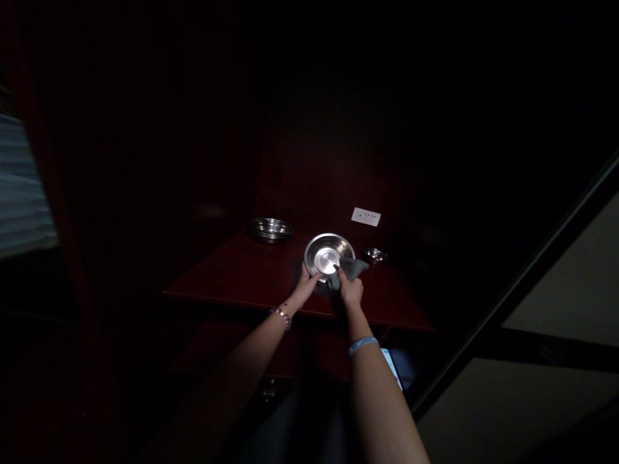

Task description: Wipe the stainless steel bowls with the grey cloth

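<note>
A shiny metal bowl (320, 250) is tilted toward me above the dark red table, its inside facing the camera. My left hand (306, 287) grips its lower left rim, thumb on the near side. Bunched in my right hand (351, 289) is a grey cloth (354, 268), which lies against the bowl's lower right inside. The fingers of my right hand are closed on the cloth and partly hidden by it. Just beyond the cloth, to the right, sits a small metal bowl (375, 256).
The dark red tabletop (232, 274) bears stacked metal bowls (271, 230) at its back left. A white socket plate (366, 216) is on the wall behind. Below the table edge, a lit phone screen (391, 367) shows beside my right forearm. The surroundings are very dark.
</note>
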`<state>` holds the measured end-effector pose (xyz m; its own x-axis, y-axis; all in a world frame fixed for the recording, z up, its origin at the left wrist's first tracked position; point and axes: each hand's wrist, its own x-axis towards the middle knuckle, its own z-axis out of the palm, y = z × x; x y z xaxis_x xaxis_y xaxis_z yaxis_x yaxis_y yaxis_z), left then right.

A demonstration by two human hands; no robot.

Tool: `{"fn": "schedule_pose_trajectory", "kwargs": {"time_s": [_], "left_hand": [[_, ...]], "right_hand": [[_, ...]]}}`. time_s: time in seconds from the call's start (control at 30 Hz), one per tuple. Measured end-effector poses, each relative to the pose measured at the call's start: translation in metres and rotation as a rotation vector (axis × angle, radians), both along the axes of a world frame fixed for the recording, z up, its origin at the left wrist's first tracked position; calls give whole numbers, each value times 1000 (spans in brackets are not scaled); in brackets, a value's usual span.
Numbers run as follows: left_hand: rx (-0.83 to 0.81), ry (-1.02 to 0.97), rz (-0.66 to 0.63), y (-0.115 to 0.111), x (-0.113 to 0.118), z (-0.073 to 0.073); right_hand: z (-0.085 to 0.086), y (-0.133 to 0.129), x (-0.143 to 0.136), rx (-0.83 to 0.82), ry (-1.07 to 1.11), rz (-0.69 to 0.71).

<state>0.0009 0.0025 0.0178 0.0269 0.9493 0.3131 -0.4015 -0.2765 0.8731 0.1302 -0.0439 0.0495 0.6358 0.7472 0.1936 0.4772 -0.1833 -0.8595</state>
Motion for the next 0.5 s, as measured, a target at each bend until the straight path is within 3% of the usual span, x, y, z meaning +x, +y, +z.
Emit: {"fn": "schedule_pose_trajectory", "kwargs": {"time_s": [0.27, 0.5], "left_hand": [[-66, 46, 27, 1, -8, 0], [79, 59, 44, 2, -4, 0]], "right_hand": [[0, -4, 12, 31, -14, -47], [3, -4, 9, 76, -26, -53]]}}
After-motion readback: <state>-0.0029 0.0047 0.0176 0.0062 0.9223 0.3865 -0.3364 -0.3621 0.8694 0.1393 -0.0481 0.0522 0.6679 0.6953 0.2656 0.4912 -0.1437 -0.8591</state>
